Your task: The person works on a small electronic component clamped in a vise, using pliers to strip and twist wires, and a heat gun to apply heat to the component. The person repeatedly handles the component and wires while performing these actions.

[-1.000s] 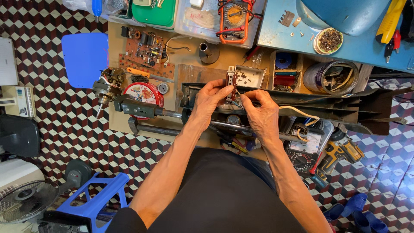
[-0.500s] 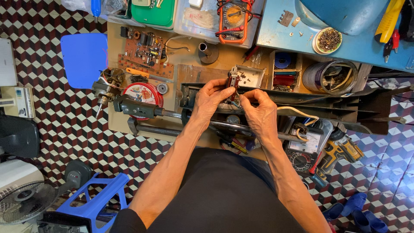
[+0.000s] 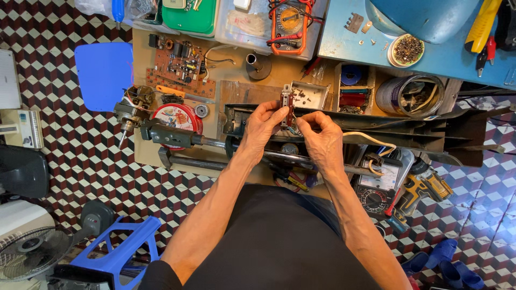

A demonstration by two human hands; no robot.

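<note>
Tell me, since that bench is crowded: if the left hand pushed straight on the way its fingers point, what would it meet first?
Probably the small open metal tray just beyond the switch part the left hand pinches; depth is unclear from above.

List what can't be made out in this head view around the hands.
- Small switch-like part: lower end hidden by left hand and right hand fingers.
- Its wiring: too small to trace.
- Long dark housing: middle covered by both hands.
- Blue stool: cut off by bottom edge.

A repair workshop: circuit board (image 3: 180,67), multimeter (image 3: 290,21), cordless drill (image 3: 424,188) and screwdrivers (image 3: 484,24) crowd the bench.
</note>
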